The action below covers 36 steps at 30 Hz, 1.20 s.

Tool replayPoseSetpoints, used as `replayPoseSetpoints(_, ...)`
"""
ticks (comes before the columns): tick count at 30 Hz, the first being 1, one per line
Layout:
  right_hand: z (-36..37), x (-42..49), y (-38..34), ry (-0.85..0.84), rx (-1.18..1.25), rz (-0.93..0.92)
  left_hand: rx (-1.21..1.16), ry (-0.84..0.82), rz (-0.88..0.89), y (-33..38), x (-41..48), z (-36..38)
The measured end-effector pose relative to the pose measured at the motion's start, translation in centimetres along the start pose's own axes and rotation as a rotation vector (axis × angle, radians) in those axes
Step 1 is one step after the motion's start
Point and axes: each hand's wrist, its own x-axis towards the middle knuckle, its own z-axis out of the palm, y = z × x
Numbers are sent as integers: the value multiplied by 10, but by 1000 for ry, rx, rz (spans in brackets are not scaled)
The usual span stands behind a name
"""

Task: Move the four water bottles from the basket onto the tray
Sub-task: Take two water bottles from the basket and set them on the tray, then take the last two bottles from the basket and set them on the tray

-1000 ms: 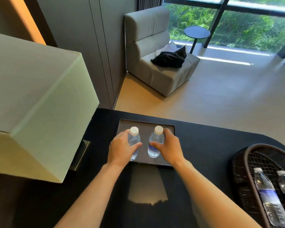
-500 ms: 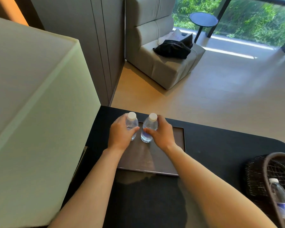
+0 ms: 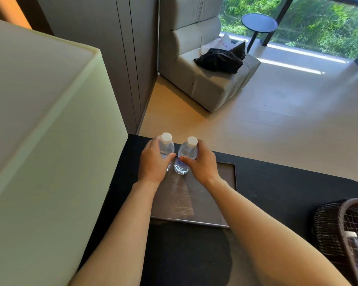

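Matte black worktop [image 3: 277, 182] w/ flat dark wood-grain tray [image 3: 225, 195]: both clear ribbed bottles, prev. mid-tray, now upright at its far edge, left bottle [image 3: 166, 148] and right bottle [image 3: 187, 154] each gripped by left hand [image 3: 154, 162] and right hand [image 3: 202, 163], fingers wrapped round; approx. half done, woven basket [image 3: 327, 228] retains a bottle.

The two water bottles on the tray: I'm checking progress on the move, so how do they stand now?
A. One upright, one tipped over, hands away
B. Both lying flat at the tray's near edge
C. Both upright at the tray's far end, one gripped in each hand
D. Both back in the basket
C: the left bottle and right bottle stand upright at the far end of the tray, gripped by the left hand and right hand.
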Motion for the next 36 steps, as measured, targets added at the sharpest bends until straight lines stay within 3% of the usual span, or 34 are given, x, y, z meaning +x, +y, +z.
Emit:
replayPoseSetpoints(16, -22, -46, 24, -17, -64, 60, 123, -78, -188, 7, -46, -7)
replayPoseSetpoints(25, -82, -154, 83, -70, -347, 98, 316, -217, -118, 36, -165, 19)
replayPoseSetpoints(36, -227, -327, 170, -34, -611, 62, 431, -437, 31, 130, -351, 93)
